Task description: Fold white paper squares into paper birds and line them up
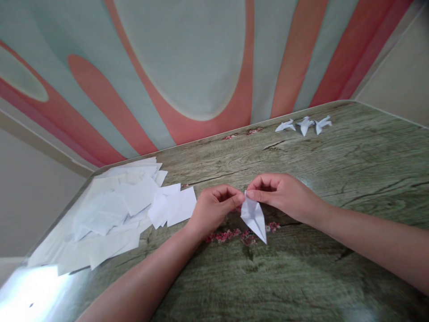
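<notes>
A partly folded piece of white paper [254, 216] hangs between my hands, its long point slanting down toward me. My left hand [217, 203] pinches its upper left edge between thumb and fingertips. At its top corner, the thumb and fingers of my right hand [281, 193] are closed on it as well. The fold is narrow at both ends and wider in the middle, with creases showing. The fingertips hide part of its upper edge.
Many loose white paper sheets [110, 210] lie heaped at the left, with small squares [181, 206] at the heap's right side. Three folded paper birds [304, 126] stand at the far right of the wood-patterned table [368, 179]. A patterned wall [187, 58] rises behind.
</notes>
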{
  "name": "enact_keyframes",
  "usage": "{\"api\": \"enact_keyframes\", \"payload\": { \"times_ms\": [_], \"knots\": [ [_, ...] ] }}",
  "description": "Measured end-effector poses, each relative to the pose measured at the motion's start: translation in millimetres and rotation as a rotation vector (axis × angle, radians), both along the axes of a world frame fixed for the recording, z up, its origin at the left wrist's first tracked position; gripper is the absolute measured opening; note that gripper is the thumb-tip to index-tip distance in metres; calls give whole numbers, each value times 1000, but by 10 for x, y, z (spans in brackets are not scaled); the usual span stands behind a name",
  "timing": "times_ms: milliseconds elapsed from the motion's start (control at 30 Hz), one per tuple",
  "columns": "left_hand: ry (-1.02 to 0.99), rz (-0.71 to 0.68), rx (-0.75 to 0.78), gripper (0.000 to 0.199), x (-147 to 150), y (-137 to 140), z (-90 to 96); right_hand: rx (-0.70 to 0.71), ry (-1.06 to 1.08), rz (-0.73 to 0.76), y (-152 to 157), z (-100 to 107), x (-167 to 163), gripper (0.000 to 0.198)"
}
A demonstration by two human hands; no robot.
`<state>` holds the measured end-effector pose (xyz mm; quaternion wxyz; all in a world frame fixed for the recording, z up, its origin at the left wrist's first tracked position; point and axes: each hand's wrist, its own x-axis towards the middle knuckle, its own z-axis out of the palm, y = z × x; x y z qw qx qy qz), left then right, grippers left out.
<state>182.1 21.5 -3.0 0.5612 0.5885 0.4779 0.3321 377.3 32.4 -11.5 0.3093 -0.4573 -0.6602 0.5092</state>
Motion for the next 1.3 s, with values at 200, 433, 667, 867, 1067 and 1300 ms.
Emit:
{"api": "enact_keyframes", "payload": {
  "times_ms": [200, 433, 667, 867, 1067, 1300],
  "knots": [
    [-3, -59, -37, 25, -19, 17, -32, 4, -21, 8, -13, 14, 5, 24],
    [286, 10, 275, 21, 29, -67, 19, -3, 16, 48, -10, -15, 7, 25],
    [262, -88, 175, 21, 15, -55, 1, 87, -88, 28, -25, 44, -2, 20],
    [314, -71, 141, 22, -8, -38, -28, 160, -39, -14, -14, 52, 21, 20],
    [360, 68, 214, 19, -6, -31, -69, 654, -137, 98, -90, 72, 7, 21],
    [297, 36, 188, 19, 6, -46, -78, 728, -255, 133, -83, -54, -25, 8]
  ]
}}
